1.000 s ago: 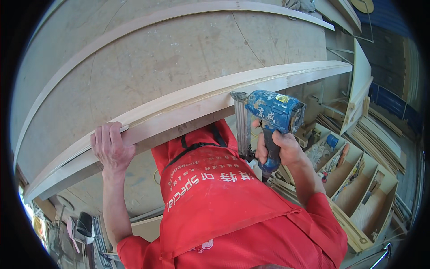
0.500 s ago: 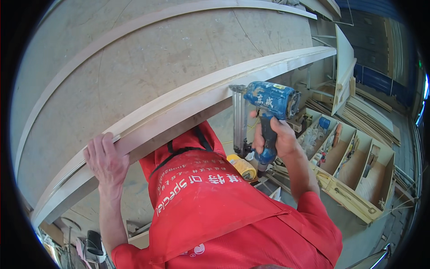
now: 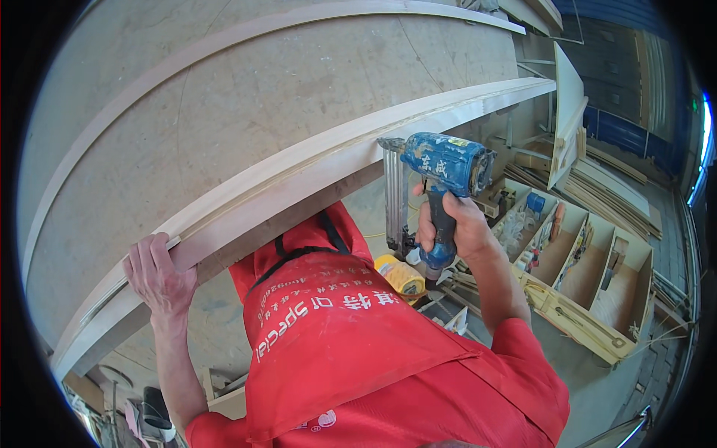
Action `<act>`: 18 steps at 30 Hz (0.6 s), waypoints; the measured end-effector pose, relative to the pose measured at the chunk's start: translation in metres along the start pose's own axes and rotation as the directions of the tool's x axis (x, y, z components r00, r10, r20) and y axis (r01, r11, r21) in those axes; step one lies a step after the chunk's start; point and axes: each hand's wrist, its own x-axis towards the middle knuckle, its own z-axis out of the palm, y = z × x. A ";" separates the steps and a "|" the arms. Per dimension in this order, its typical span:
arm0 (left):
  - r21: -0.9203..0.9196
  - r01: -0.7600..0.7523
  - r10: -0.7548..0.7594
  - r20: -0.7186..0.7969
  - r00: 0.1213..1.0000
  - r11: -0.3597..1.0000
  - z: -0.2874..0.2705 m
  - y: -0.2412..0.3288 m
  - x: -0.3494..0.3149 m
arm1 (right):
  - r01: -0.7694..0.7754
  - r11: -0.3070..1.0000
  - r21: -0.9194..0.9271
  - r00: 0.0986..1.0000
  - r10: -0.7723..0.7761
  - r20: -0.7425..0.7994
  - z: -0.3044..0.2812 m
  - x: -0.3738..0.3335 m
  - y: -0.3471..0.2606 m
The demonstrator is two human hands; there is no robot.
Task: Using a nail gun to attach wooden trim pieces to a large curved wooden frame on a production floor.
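Since the earlier frame, the blue nail gun (image 3: 441, 168) had shifted slightly along the curved wooden strip (image 3: 314, 168), its nose against the strip's edge. The right hand (image 3: 452, 228) gripped the gun's handle; the left hand (image 3: 158, 275) clasped the strip's lower end.

One fisheye view from the person's head looks steeply down, close over the worktop (image 3: 224, 134) edge and red apron (image 3: 358, 351), floor well below.
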 end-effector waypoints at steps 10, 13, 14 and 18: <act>0.003 -0.024 0.024 -0.024 0.999 1.000 0.003 0.005 0.001 | -0.045 0.998 0.037 0.985 0.038 0.166 0.014 0.000 0.002; -0.003 -0.022 0.021 -0.024 0.999 1.000 0.005 0.008 0.002 | -0.092 0.996 0.010 0.974 0.088 0.207 0.013 0.002 0.000; -0.006 -0.026 0.026 -0.042 0.999 1.000 0.006 0.010 0.003 | -0.094 0.996 0.010 0.973 0.090 0.211 0.013 0.002 0.000; -0.017 -0.038 0.036 -0.078 0.996 0.999 0.007 0.010 0.005 | -0.090 0.996 0.029 0.975 0.082 0.207 0.015 0.001 0.004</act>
